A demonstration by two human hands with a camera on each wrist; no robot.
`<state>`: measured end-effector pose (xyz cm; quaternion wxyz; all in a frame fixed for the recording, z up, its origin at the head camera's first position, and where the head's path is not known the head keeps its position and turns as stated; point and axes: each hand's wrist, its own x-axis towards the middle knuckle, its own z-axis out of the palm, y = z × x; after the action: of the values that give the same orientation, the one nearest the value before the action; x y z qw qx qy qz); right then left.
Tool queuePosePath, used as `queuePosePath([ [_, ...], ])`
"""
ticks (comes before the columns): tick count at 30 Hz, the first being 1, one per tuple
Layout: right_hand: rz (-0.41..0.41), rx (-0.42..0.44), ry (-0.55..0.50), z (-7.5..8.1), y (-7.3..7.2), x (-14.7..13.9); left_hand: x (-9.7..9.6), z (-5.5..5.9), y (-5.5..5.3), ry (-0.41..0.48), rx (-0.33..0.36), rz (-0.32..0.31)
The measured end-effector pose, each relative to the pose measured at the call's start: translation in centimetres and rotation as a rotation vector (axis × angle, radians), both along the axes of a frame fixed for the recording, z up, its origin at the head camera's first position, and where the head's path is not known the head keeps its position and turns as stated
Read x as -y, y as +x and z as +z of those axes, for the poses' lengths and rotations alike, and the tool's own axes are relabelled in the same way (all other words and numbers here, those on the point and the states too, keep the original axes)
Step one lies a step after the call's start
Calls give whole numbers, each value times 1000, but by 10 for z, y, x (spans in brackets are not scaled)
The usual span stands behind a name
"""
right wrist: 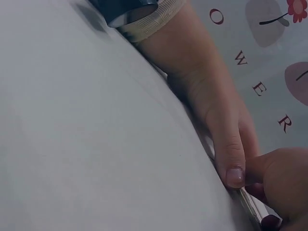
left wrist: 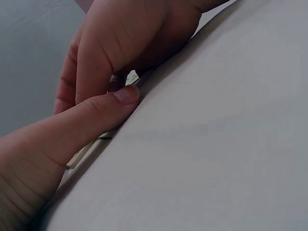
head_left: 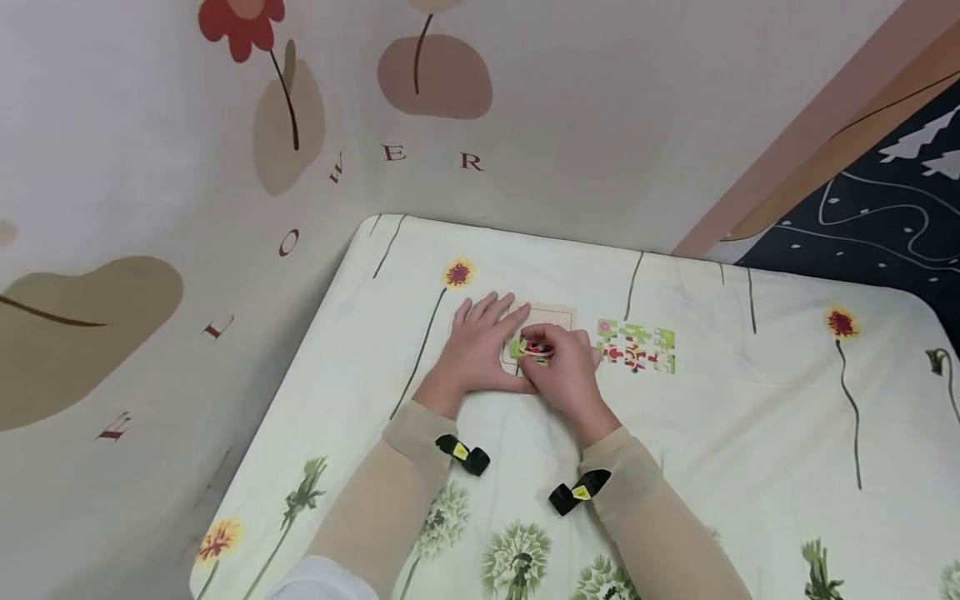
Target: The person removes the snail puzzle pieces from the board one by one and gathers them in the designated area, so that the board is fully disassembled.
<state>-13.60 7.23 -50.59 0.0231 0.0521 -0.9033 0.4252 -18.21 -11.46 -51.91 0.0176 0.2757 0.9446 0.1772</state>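
Note:
A small wooden puzzle board (head_left: 558, 315) lies on the cloth, partly covered by both hands. My left hand (head_left: 480, 346) rests spread along its left side, fingers straight. Its thumb (left wrist: 103, 113) lies along the board's near edge. With curled thumb and fingers, my right hand (head_left: 568, 371) pinches a colourful puzzle piece (head_left: 536, 349) over the board, its face red and green and its edge pale. The piece looks tilted; whether it touches the board is hidden. In the right wrist view, the right hand (right wrist: 288, 187) meets the left thumb closely.
Several loose puzzle pieces (head_left: 636, 346), green and red, lie grouped to the right of the board. A white flower-printed cloth (head_left: 750, 417) covers the table. Behind and to the left stands a wall (head_left: 570, 167) with printed flowers and letters. Each wrist wears a black camera (head_left: 465, 456).

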Motion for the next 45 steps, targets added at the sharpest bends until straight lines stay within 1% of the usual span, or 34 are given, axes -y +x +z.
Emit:
queuePosePath([
  [4, -3, -34, -7, -2, 2, 0, 0, -1, 0, -6, 0, 1],
  [10, 5, -84, 14, -4, 3, 1, 0, -2, -1, -9, -1, 2],
  [13, 16, -117, 46, -6, 3, 1, 0, -2, -1, -14, -3, 4],
  [19, 62, -180, 132, -8, 5, 2, 1, -2, 0, -16, -3, 3],
  [24, 71, -232, 141, -9, 6, 1, 1, -2, 0, -20, -2, 4],
  [28, 74, -292, 157, -11, 7, -2, 1, -1, 1, -17, 3, 3],
  [31, 71, -309, 153, -11, 10, -7, 1, -1, 2, -13, 10, 2],
  [37, 66, -337, 110, -13, 17, -22, 0, 1, 1, -10, 14, -10],
  [45, 48, -348, 120, -13, 34, -48, 1, 1, -1, -19, 21, -5],
])
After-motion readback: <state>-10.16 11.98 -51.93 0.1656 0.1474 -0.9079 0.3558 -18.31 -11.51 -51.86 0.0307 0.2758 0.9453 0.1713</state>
